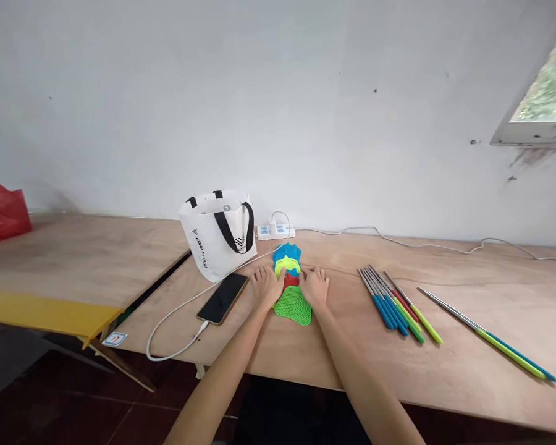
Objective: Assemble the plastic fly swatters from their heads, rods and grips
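A row of overlapping plastic mesh swatter heads (pixel 291 284), blue, yellow-green, red and green, lies on the plywood table (pixel 445 364) in front of me. My left hand (pixel 265 285) rests flat at the left side of the row, fingers stretched out and touching it. At the row's right side, my right hand (pixel 314 285) lies flat the same way. Neither hand grips anything.
A black phone (pixel 222 298) on a white cable (pixel 167 321) lies left of my hands. Behind it stand a white tote bag (pixel 215 238) and a power strip (pixel 276 231). Several metal rods with coloured handles (pixel 391 300) lie to the right, two more rods (pixel 491 337) further right. A red bag (pixel 2 210) sits far left.
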`<state>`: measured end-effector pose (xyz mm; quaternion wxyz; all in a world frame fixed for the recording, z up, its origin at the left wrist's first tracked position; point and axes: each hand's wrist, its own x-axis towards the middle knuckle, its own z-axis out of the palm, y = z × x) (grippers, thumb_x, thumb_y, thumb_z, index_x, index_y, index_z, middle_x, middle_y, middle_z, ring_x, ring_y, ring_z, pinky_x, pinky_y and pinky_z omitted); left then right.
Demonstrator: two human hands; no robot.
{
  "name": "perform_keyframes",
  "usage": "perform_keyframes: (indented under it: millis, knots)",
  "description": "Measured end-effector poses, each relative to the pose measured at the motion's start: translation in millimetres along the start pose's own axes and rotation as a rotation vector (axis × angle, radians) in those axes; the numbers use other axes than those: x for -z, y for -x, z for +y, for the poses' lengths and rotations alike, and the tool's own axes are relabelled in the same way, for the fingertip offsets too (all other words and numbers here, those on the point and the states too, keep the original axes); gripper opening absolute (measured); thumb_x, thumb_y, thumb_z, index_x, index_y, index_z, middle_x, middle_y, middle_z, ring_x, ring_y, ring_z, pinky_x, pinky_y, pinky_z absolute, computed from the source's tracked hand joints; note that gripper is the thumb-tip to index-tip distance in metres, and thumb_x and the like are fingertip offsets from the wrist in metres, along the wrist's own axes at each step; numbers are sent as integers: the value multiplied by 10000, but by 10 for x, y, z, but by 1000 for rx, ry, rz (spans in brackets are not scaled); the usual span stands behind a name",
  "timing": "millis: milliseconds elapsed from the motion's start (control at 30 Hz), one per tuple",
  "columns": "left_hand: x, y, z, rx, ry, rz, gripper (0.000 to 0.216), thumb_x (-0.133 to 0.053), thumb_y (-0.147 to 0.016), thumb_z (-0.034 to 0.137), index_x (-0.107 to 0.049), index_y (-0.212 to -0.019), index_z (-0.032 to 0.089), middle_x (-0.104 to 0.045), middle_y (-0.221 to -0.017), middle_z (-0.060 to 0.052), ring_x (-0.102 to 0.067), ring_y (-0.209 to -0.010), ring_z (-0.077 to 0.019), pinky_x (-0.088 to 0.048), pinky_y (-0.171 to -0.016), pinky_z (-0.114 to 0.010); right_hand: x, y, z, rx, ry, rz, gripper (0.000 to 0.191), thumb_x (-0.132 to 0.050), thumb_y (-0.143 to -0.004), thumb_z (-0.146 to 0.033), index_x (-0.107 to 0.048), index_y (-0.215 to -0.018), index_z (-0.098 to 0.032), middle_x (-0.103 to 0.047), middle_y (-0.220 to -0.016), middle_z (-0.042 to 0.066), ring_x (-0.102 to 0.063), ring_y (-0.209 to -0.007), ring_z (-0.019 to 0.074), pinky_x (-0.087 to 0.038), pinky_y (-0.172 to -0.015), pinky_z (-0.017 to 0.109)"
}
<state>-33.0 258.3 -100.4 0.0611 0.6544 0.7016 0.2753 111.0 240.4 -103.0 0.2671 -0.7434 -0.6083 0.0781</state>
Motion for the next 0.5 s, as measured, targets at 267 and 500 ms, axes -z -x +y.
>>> perform_keyframes:
  millis: [267,500]
  knots:
    - [-23,-83,2,-57,-64,-55,507,-387,-1011,540,-592,-1283,165,-585,-1401,-206,-470,-1340,-382,-282,-1127,-546,16,-7,-65,52,50,-5,382,-381,-1020,-330,-715,-1184,-242,-614,-1332,130,-472,-1234,291,-325,-951,395]
    - [6,-184,23,-49,-39,-82,481,-337,-1040,477,-584,-1324,177,-569,-1436,-179,-449,-1378,-361,-253,-1157,-582,-40,29,-196,96,101,15,399,-342,-1001,-231,-682,-1202,-179,-548,-1428,161,-427,-1282,303,-288,-993,428]
